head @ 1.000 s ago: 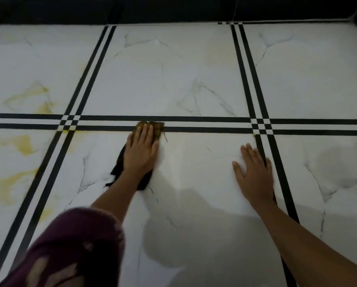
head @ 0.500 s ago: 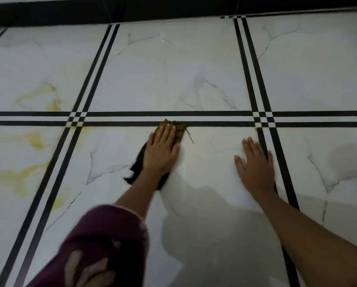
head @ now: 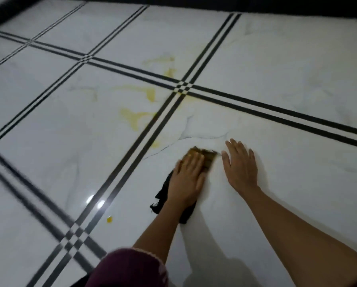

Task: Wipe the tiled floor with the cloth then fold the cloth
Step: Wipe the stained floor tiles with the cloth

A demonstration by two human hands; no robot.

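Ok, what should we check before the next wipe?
1. Left hand flat on the cloth: ok.
2. Right hand flat on the floor for support: ok.
3. Yellow stains wiped away: not ok, they lie beyond the cloth.
4. Yellow speck cleared: not ok.
5. Underside of the cloth clean enough: cannot tell.

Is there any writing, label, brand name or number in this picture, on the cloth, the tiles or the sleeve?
None can be read.
cloth: no label or print shows; the left hand covers much of it.
tiled floor: only black stripes and yellow stains, no letters.
maroon sleeve: too blurred to tell any print.
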